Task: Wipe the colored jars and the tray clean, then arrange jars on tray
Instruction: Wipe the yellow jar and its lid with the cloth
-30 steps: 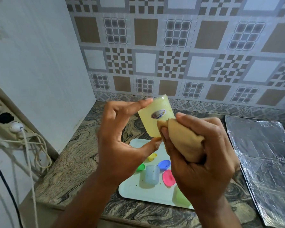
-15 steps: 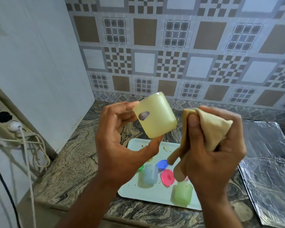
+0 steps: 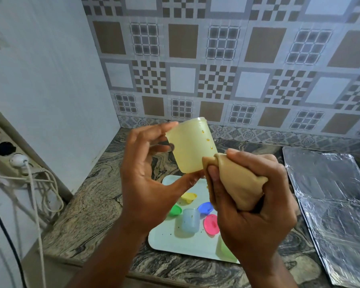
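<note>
My left hand (image 3: 148, 175) holds a pale yellow jar (image 3: 190, 144) up above the counter, thumb under its base and fingers on its rim; small orange drops dot its side. My right hand (image 3: 249, 206) is bunched around a tan cloth (image 3: 235, 177), whose tip touches the jar's lower right edge. Below, a white tray (image 3: 164, 238) lies on the counter with a blue jar (image 3: 190, 220) and yellow (image 3: 189, 196), green (image 3: 175, 210), blue (image 3: 205, 207) and pink (image 3: 211, 223) lids. A green jar (image 3: 227, 251) shows partly behind my right wrist.
The marbled counter (image 3: 96, 196) meets a white wall on the left and a tiled wall behind. A foil-covered sheet (image 3: 330, 196) lies to the right. A power strip with plugs and cables (image 3: 19, 163) hangs at the far left.
My left hand has turned the yellow jar, so its label now faces left. My right hand has brought the cloth back down against the jar's lower edge.
</note>
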### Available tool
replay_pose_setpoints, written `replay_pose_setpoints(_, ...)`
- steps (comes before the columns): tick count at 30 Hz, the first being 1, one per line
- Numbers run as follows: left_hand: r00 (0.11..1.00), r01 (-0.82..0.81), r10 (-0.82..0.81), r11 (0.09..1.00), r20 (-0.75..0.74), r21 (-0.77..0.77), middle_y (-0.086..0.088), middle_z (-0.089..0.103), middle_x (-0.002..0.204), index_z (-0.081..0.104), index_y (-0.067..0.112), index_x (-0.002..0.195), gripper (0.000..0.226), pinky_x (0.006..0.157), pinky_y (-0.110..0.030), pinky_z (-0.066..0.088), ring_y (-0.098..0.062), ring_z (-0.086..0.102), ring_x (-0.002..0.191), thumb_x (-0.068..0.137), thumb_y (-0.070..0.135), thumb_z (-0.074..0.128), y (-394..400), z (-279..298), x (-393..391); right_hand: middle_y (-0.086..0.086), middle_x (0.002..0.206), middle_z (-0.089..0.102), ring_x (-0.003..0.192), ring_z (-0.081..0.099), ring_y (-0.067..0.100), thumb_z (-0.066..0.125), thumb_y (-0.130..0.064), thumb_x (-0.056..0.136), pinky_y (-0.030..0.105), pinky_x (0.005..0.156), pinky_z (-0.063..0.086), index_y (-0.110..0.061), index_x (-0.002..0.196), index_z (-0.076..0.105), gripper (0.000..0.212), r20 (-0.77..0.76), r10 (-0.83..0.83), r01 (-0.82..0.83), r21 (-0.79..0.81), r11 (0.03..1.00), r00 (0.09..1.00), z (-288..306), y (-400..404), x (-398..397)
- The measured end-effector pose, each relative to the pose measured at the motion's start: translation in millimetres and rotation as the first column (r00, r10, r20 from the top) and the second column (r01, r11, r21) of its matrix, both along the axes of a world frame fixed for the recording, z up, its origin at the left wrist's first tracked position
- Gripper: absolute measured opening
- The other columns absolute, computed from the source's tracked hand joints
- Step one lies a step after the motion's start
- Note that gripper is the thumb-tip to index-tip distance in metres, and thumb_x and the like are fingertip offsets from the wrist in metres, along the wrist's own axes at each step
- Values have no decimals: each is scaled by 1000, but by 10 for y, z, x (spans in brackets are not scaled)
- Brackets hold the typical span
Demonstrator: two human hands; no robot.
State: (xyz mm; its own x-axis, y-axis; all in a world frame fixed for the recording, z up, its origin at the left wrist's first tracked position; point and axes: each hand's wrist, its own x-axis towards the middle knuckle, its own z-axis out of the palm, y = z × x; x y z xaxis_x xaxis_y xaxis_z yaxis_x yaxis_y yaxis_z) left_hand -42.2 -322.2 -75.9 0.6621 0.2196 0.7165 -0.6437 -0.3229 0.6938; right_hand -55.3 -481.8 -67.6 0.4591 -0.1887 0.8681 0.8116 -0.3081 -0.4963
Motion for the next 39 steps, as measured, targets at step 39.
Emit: replay_pose_setpoints(39,998,7,-21,978,65,208,-13,59,116,64,12,128,72,92,-60,56,-42,65,110,66,27,100,9,-4,90,10,90,71,80,67,14,87,-10,87,19,74,53,-15,106,67,28,6,-51,51,-96,994,999,75,-69,248)
